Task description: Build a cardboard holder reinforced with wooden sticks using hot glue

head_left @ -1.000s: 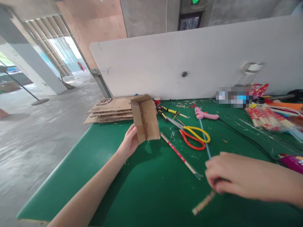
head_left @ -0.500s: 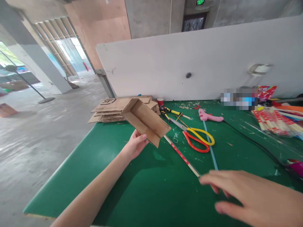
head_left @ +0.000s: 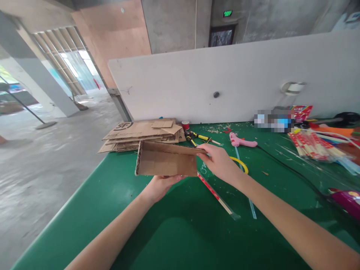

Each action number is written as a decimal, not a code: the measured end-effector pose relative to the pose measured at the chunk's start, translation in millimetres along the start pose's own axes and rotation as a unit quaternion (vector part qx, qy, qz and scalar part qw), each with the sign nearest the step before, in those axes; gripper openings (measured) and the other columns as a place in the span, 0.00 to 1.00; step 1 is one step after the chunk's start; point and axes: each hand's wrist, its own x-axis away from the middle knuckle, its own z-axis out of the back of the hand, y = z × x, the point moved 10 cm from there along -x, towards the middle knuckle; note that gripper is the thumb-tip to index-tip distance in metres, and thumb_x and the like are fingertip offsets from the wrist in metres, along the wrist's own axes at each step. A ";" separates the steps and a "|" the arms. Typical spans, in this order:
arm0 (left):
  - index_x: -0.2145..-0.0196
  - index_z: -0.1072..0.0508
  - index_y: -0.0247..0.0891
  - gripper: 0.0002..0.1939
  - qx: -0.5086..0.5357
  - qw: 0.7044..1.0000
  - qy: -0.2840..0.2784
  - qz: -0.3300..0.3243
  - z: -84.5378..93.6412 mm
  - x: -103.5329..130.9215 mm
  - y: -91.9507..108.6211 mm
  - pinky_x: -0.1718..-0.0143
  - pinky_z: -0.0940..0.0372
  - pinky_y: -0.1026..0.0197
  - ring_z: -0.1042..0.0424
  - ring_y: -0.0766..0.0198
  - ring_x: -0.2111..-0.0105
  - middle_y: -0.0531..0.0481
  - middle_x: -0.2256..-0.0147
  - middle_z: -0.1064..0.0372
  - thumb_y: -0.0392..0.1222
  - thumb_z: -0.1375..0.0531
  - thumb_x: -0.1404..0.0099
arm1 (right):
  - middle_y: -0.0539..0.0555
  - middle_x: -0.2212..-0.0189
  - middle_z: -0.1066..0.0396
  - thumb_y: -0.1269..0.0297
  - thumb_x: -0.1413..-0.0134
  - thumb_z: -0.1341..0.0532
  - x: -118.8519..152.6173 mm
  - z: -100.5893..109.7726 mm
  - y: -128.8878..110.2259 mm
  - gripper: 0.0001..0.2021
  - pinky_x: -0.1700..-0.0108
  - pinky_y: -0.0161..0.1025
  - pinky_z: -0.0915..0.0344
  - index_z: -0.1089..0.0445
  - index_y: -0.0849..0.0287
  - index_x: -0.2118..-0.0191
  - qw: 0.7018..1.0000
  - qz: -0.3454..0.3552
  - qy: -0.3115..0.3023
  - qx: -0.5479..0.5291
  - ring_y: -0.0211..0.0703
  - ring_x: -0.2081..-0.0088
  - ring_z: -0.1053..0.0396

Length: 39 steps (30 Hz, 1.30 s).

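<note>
A folded cardboard piece (head_left: 168,162), with walls standing up from a flat panel, is held above the green table. My left hand (head_left: 161,186) grips it from below, its fingers partly hidden under the cardboard. At the right end, my right hand (head_left: 215,159) pinches the top edge between thumb and fingers. Just below that end lies a pair of chopsticks in a red and clear wrapper (head_left: 215,195). Behind my right wrist shows a yellow scissor handle (head_left: 241,165); the rest of the scissors is covered.
Flattened cardboard (head_left: 135,131) is stacked at the back left, beside a red spool (head_left: 185,125) and yellow-black pliers (head_left: 191,138). A pink glue gun (head_left: 242,141) trails a black cord rightwards. Wrapped chopsticks (head_left: 306,144) lie right. A white board (head_left: 174,86) stands behind the green table (head_left: 84,213).
My right hand has come in from the lower right and taken hold of the cardboard's right end. The cardboard has turned from slanted to nearly level. The view has shifted slightly.
</note>
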 end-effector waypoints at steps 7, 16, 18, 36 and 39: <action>0.40 0.41 0.46 0.39 0.023 0.999 0.000 -0.033 18.7 -9.0 14.4 0.47 0.37 0.43 0.34 0.51 0.48 0.43 0.50 0.31 0.37 0.32 0.47 | 0.53 0.60 0.27 0.68 0.41 0.46 -15.9 46.9 6.5 0.08 0.61 0.38 0.36 0.31 0.57 0.58 0.993 0.030 0.055 0.103 0.43 0.60 0.30; 0.37 0.50 0.59 0.51 -0.067 0.990 -0.085 -0.091 6.8 -8.6 20.7 0.46 0.39 0.52 0.41 0.49 0.42 0.47 0.38 0.48 0.38 0.29 0.52 | 0.54 0.61 0.25 0.67 0.43 0.44 -14.6 84.9 15.0 0.09 0.59 0.40 0.35 0.30 0.57 0.58 0.984 0.019 0.106 0.141 0.44 0.61 0.28; 0.38 0.48 0.56 0.49 -0.070 0.986 -0.131 -0.077 -2.2 -4.7 18.4 0.44 0.41 0.51 0.45 0.47 0.40 0.47 0.37 0.50 0.45 0.29 0.52 | 0.54 0.60 0.25 0.68 0.43 0.44 -15.1 80.4 13.8 0.09 0.59 0.40 0.34 0.30 0.57 0.58 0.986 0.029 0.100 0.127 0.44 0.60 0.28; 0.40 0.47 0.51 0.39 -0.107 0.985 -0.027 -0.132 8.5 -4.7 27.0 0.45 0.41 0.53 0.45 0.51 0.41 0.47 0.40 0.47 0.57 0.36 0.45 | 0.62 0.41 0.44 0.63 0.44 0.41 -10.8 64.8 15.5 0.28 0.46 0.52 0.35 0.49 0.55 0.39 0.976 -0.012 0.210 -0.050 0.53 0.44 0.40; 0.38 0.49 0.53 0.41 -0.059 0.987 -0.010 -0.151 11.6 -3.8 34.1 0.42 0.43 0.49 0.48 0.50 0.38 0.48 0.37 0.50 0.58 0.36 0.45 | 0.67 0.44 0.41 0.56 0.46 0.40 -4.4 6.7 52.2 0.35 0.55 0.48 0.28 0.54 0.60 0.37 0.929 -0.220 0.085 -0.287 0.50 0.51 0.33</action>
